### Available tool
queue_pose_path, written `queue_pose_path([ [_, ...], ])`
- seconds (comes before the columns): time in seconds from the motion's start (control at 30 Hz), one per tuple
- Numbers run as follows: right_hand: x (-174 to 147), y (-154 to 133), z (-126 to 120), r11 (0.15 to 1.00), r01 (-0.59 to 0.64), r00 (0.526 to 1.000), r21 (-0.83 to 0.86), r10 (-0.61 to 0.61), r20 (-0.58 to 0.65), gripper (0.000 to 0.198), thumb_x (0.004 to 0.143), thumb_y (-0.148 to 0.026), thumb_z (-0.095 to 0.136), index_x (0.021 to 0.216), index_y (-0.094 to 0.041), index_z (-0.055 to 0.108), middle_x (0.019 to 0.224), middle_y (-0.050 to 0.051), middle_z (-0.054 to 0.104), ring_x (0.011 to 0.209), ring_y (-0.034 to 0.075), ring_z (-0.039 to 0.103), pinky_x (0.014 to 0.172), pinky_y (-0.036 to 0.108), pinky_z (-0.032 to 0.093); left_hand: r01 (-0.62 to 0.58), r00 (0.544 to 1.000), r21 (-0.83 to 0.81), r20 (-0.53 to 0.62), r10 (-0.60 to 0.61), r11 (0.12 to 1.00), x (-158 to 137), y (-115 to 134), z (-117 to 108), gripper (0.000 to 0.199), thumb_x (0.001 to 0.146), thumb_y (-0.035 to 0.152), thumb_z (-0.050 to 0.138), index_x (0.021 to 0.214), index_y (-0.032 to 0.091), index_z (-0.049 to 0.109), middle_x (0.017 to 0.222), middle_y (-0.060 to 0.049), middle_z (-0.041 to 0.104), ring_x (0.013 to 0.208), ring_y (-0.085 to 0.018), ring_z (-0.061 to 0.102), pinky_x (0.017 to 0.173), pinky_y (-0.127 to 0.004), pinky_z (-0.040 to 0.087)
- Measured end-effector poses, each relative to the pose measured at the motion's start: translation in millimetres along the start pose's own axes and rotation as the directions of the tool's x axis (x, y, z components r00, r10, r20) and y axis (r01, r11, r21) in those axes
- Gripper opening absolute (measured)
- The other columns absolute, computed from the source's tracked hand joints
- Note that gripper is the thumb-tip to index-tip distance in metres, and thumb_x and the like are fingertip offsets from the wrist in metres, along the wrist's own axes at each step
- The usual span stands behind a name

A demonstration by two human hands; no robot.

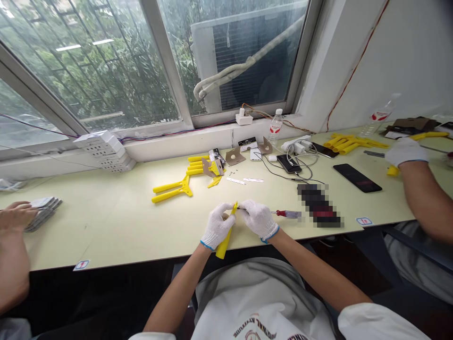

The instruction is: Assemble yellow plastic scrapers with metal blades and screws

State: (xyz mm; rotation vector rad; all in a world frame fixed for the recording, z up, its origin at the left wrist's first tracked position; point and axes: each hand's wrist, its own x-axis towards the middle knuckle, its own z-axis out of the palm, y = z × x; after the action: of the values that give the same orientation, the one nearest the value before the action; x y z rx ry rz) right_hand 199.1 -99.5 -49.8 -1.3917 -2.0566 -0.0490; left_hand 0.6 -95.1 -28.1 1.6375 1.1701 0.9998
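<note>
My left hand (218,225), in a white knit glove, is closed around a yellow plastic scraper handle (223,245). The handle's wide end points down toward me, and its narrow end (235,207) sticks up past my thumb. My gloved right hand (257,218) is closed beside that narrow end. A screwdriver (288,214) with a red and clear grip sticks out to the right of this hand. Its shaft runs in under my fingers, and a thin dark tip shows at the scraper. My fingers hide most of the shaft.
Yellow scrapers (171,190) lie at the back left, near cardboard pieces (235,157) and white strips (253,180). Phones (357,178), cables and a bottle (275,125) stand right. A co-worker's gloved hand (406,152) is at right, another person's hand (16,215) at left.
</note>
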Motion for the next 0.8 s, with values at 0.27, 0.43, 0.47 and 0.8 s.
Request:
queue_pose_path([
  [0.27, -2, -8, -11, 0.998, -0.032, 0.999, -0.051, 0.033, 0.014, 0.036, 0.107, -0.044, 0.064, 0.131, -0.017, 0.069, 0.132, 0.011, 0.069, 0.114, 0.018, 0.069, 0.102, 0.039, 0.061, -0.02, 1.0, 0.016, 0.015, 0.019, 1.0, 0, 2, -1, 0.032, 0.087, 0.025, 0.067, 0.117, 0.019, 0.074, 0.074, 0.001, 0.071, 0.061, -0.016, 0.064, 0.063, -0.028, 0.052],
  [0.43, -1, -9, -10, 0.998, -0.038, 0.999, -0.054, 0.039, 0.016, 0.037, 0.107, -0.044, 0.065, 0.131, -0.017, 0.069, 0.131, 0.011, 0.069, 0.113, 0.018, 0.069, 0.101, 0.038, 0.062, -0.011, 1.0, 0.005, 0.02, 0.011, 1.0, -1, 1, -1, 0.03, 0.088, 0.025, 0.067, 0.117, 0.019, 0.073, 0.072, 0.001, 0.071, 0.059, -0.015, 0.064, 0.062, -0.027, 0.051],
  [0.47, -1, -9, -9, 0.998, -0.038, 0.999, -0.052, 0.039, 0.018, 0.037, 0.107, -0.044, 0.065, 0.132, -0.017, 0.069, 0.131, 0.011, 0.069, 0.113, 0.018, 0.069, 0.1, 0.038, 0.062, -0.004, 1.0, -0.002, 0.021, 0.004, 1.0, -1, 1, -1, 0.03, 0.089, 0.026, 0.067, 0.117, 0.019, 0.072, 0.07, 0.002, 0.071, 0.057, -0.015, 0.064, 0.061, -0.027, 0.051],
  [0.8, 3, -5, 3, 1.0, -0.02, 1.0, -0.012, 0.02, 0.005, 0.02, 0.107, -0.026, 0.059, 0.114, -0.017, 0.075, 0.107, 0.008, 0.075, 0.097, 0.015, 0.07, 0.09, 0.026, 0.057, 0.065, 0.997, -0.084, 0.042, -0.062, 0.994, -1, 0, -1, 0.033, 0.089, 0.026, 0.064, 0.121, 0.02, 0.065, 0.063, 0.003, 0.072, 0.053, -0.018, 0.069, 0.063, -0.029, 0.057],
])
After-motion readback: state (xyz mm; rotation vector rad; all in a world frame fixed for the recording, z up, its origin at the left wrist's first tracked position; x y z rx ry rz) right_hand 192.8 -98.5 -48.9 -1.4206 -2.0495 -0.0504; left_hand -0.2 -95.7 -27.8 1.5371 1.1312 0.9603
